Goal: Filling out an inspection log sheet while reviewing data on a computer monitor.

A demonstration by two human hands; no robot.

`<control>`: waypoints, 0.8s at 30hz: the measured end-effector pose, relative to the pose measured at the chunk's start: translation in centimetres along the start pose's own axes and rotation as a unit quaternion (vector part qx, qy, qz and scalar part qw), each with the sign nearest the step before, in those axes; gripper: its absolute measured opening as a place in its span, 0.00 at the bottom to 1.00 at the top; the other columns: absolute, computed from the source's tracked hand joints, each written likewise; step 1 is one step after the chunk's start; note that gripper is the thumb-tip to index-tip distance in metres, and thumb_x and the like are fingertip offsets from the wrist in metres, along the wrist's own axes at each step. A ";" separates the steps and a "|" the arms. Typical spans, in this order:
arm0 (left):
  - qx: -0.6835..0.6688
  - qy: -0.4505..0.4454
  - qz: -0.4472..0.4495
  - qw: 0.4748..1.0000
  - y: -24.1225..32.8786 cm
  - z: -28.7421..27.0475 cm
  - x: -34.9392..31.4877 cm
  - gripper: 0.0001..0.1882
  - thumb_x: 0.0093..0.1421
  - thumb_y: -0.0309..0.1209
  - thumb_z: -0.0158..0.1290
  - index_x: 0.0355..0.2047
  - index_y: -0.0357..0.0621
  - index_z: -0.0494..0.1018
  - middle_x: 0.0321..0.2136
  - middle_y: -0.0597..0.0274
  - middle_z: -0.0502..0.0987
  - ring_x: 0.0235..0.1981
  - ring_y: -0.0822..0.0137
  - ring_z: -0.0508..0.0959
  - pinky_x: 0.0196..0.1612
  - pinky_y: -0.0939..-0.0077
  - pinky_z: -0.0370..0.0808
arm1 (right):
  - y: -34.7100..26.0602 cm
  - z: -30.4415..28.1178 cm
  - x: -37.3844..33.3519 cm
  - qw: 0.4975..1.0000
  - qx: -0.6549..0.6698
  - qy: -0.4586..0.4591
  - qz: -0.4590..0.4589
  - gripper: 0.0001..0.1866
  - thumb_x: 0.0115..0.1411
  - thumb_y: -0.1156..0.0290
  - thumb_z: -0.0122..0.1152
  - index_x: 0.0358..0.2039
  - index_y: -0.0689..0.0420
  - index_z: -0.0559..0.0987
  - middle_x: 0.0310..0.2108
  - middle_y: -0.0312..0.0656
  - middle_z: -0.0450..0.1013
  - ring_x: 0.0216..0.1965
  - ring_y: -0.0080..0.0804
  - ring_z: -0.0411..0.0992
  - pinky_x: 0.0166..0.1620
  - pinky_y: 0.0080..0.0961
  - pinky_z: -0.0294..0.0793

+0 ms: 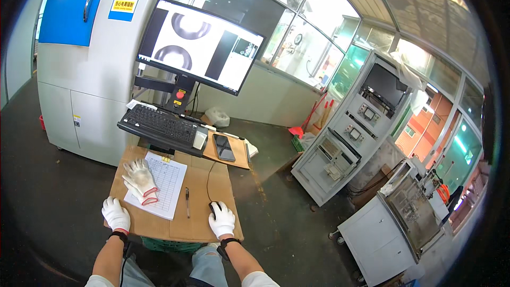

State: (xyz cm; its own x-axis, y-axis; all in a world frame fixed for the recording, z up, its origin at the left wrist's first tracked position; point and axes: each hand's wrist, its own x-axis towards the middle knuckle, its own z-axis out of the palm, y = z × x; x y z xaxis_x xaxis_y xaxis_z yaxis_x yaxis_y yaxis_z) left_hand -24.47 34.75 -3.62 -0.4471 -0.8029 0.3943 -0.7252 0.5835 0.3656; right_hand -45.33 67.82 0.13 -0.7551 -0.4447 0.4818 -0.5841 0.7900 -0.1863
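From where I stand, a person's white-gloved right hand (221,220) rests on a black mouse (214,207) near the right edge of the cardboard-topped desk (204,227), its grip curved over the mouse's body. The mouse's thin cable runs away from it toward the keyboard (162,125). The left hand (116,214), gloved the same way, lies palm down at the desk's left edge; its grip is loose, the fingers a little spread, with nothing in it that I can make out.

Between the two hands lie printed sheets (171,187) with a clip (166,159) at their top, and a pen (187,202) sits just to their right. Spare white gloves (139,177) with red-edged cuffs overlap the left side of the sheets. Beyond the desk, a dark phone (223,148) lies on a brown board (240,154) beside the keyboard. Above that stands a tilted monitor (199,48) showing dark rings on white, next to a pale cabinet (90,95) with a blue door (74,10).
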 end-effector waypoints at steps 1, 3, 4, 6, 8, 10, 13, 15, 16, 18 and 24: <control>-0.002 0.002 0.000 1.000 0.0 0.0 0.0 0.17 0.49 0.29 0.60 0.41 0.43 0.73 0.51 0.55 0.71 0.57 0.51 0.69 0.57 0.54 0.67 | 0.0 0.0 0.0 1.000 0.002 0.000 0.000 0.25 0.55 0.62 0.61 0.55 0.41 0.77 0.56 0.43 0.72 0.47 0.52 0.74 0.49 0.49 0.74; -0.004 0.005 0.002 1.000 0.0 -0.1 0.0 0.17 0.49 0.29 0.60 0.41 0.42 0.73 0.51 0.55 0.71 0.57 0.51 0.69 0.57 0.54 0.67 | 0.0 -0.1 0.0 1.000 0.003 0.001 0.000 0.25 0.55 0.62 0.61 0.55 0.42 0.77 0.56 0.43 0.72 0.48 0.52 0.74 0.49 0.49 0.74; -0.006 0.002 0.003 1.000 0.0 -0.1 0.1 0.17 0.50 0.29 0.60 0.41 0.42 0.73 0.51 0.55 0.71 0.57 0.51 0.69 0.57 0.54 0.67 | 0.0 -0.1 -0.1 1.000 0.003 -0.002 0.002 0.25 0.55 0.62 0.61 0.55 0.41 0.77 0.56 0.43 0.72 0.48 0.52 0.74 0.49 0.49 0.74; -0.006 -0.002 0.002 1.000 -0.1 -0.1 0.0 0.17 0.50 0.29 0.60 0.41 0.42 0.73 0.51 0.55 0.71 0.57 0.51 0.69 0.57 0.54 0.67 | 0.1 0.0 0.0 1.000 0.003 -0.008 0.003 0.25 0.55 0.62 0.61 0.55 0.41 0.77 0.56 0.43 0.72 0.48 0.52 0.74 0.49 0.49 0.74; -0.004 -0.009 -0.003 1.000 -0.1 -0.2 -0.1 0.17 0.50 0.29 0.59 0.42 0.42 0.73 0.51 0.56 0.71 0.58 0.51 0.69 0.57 0.55 0.67 | 0.1 0.1 0.0 1.000 0.005 -0.007 -0.001 0.25 0.55 0.62 0.61 0.55 0.41 0.77 0.56 0.43 0.72 0.48 0.52 0.74 0.49 0.50 0.74; -0.003 -0.008 -0.002 1.000 0.0 -0.2 0.0 0.17 0.50 0.29 0.60 0.42 0.42 0.73 0.51 0.56 0.71 0.58 0.51 0.69 0.57 0.55 0.67 | 0.1 0.0 -0.1 1.000 -0.001 -0.005 -0.004 0.25 0.55 0.62 0.61 0.55 0.42 0.76 0.57 0.44 0.72 0.47 0.52 0.75 0.49 0.49 0.75; 0.000 -0.005 -0.003 1.000 -0.1 -0.1 -0.1 0.18 0.50 0.30 0.60 0.42 0.42 0.73 0.51 0.56 0.71 0.58 0.51 0.68 0.58 0.55 0.66 | -0.1 -0.2 0.0 1.000 -0.001 -0.005 -0.008 0.24 0.56 0.62 0.60 0.55 0.42 0.76 0.57 0.44 0.71 0.46 0.52 0.75 0.49 0.48 0.75; 0.001 -0.004 -0.002 1.000 0.0 -0.1 0.0 0.18 0.50 0.30 0.60 0.42 0.42 0.73 0.51 0.56 0.71 0.58 0.51 0.68 0.58 0.55 0.66 | 0.0 -0.2 0.0 1.000 0.003 -0.006 -0.007 0.24 0.56 0.62 0.60 0.55 0.42 0.76 0.57 0.44 0.71 0.46 0.52 0.75 0.49 0.48 0.75; 0.000 -0.003 -0.002 1.000 0.0 -0.2 0.0 0.18 0.50 0.30 0.60 0.42 0.42 0.73 0.51 0.56 0.71 0.58 0.51 0.68 0.57 0.55 0.66 | 0.1 -0.1 0.1 1.000 0.002 -0.003 -0.009 0.24 0.56 0.62 0.60 0.55 0.42 0.76 0.57 0.44 0.71 0.46 0.52 0.75 0.49 0.48 0.75; 0.001 -0.002 -0.005 1.000 0.0 -0.4 0.0 0.18 0.49 0.30 0.61 0.42 0.42 0.73 0.51 0.56 0.71 0.58 0.51 0.68 0.57 0.54 0.66 | 0.0 0.0 0.0 1.000 0.004 0.000 -0.014 0.24 0.56 0.62 0.60 0.55 0.42 0.76 0.57 0.44 0.71 0.46 0.52 0.75 0.49 0.48 0.75; 0.012 -0.007 -0.008 1.000 0.4 -1.0 0.0 0.17 0.49 0.31 0.60 0.41 0.42 0.75 0.50 0.56 0.71 0.56 0.52 0.69 0.56 0.55 0.67 | -0.1 -0.2 0.2 1.000 -0.005 -0.001 -0.003 0.24 0.54 0.63 0.61 0.53 0.42 0.79 0.55 0.44 0.73 0.47 0.52 0.75 0.49 0.48 0.74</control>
State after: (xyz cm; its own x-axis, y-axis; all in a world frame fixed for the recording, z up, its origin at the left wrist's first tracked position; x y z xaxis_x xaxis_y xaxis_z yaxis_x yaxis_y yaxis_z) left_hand -24.25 35.15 -2.63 -0.4416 -0.8142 0.3768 -0.7449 0.5668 0.3518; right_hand -45.33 67.71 0.37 -0.7517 -0.4504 0.4818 -0.5862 0.7910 -0.1751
